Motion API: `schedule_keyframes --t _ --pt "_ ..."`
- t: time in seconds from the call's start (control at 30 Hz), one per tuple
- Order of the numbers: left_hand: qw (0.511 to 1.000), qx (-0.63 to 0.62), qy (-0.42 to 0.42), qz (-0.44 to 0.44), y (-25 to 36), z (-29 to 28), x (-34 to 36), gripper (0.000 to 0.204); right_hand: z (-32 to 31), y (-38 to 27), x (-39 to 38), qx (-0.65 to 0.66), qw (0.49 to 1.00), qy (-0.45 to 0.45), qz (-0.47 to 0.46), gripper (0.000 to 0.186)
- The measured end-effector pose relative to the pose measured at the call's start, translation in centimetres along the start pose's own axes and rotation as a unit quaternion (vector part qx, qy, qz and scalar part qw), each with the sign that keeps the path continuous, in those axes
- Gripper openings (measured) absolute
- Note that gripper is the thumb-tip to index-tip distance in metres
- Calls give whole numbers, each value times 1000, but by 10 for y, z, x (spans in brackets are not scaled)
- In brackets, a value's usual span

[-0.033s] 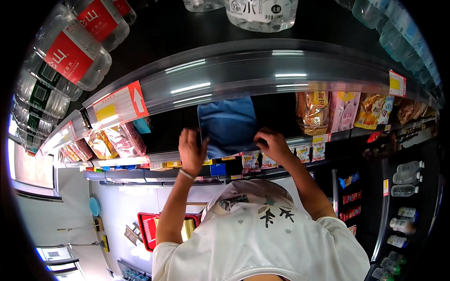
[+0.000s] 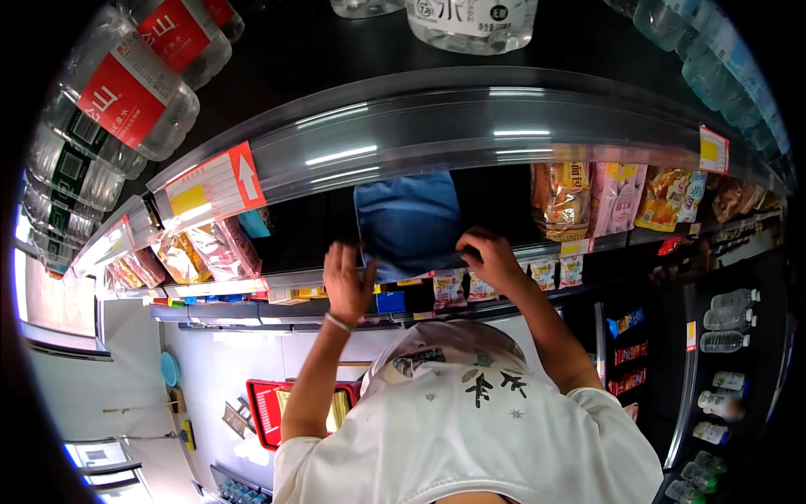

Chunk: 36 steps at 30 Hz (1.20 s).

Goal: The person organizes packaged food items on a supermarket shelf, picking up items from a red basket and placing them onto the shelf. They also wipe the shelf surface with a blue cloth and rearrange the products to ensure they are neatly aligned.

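Note:
A blue cloth [image 2: 408, 220] is spread over the dark shelf, its near end hanging by the shelf's front edge. My left hand [image 2: 347, 280] is at the cloth's lower left corner, its fingers stretched upward and its thumb beside the fabric. At the cloth's right edge my right hand [image 2: 491, 259] has bent fingers, with thumb and forefinger closed on the cloth's lower right corner. The fingertips partly hide that corner. Both hands are in front of the shelf, below a clear curved shelf rail [image 2: 420, 126].
Bagged breads [image 2: 561, 202] stand right of the cloth, other snack bags [image 2: 222, 248] left of it. Large water bottles [image 2: 138, 97] fill the shelf above. Small snack packs [image 2: 449, 291] sit one level below. A red basket [image 2: 267, 420] is on the floor behind me.
My left hand has shifted slightly right and downward, and its fingers look straighter. The cloth's lower edge has moved a little. My right hand has barely moved.

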<state>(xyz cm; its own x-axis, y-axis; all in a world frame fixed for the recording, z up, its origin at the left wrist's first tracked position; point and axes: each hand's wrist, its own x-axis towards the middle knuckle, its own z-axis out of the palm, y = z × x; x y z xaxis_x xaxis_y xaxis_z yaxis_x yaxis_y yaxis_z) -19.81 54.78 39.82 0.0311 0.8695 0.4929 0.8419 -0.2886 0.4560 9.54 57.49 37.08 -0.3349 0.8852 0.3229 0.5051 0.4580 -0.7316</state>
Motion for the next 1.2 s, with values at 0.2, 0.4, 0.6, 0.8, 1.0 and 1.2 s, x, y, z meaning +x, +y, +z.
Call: schedule_keyframes --t 0.2,0.4,0.6,0.8,1.0,1.2 --pt "952 -222 42 -207 -18 34 -75 21 -4 -11 3 37 998 -35 33 32" --pt "965 -172 0 -196 -21 54 -69 18 -7 -23 -2 -78 991 9 -104 42" --pt "772 -516 -18 -370 -3 39 -66 8 -2 -1 -11 -33 994 51 -89 25" --pt "732 -560 -5 -388 0 10 -68 12 -5 -2 -16 19 996 82 -41 21" --pt "765 -555 8 -327 13 -4 -59 34 -15 -8 -12 57 997 53 -25 32" --pt "778 -556 -7 -294 11 7 -64 33 -16 -9 -13 -96 988 -37 -113 47"
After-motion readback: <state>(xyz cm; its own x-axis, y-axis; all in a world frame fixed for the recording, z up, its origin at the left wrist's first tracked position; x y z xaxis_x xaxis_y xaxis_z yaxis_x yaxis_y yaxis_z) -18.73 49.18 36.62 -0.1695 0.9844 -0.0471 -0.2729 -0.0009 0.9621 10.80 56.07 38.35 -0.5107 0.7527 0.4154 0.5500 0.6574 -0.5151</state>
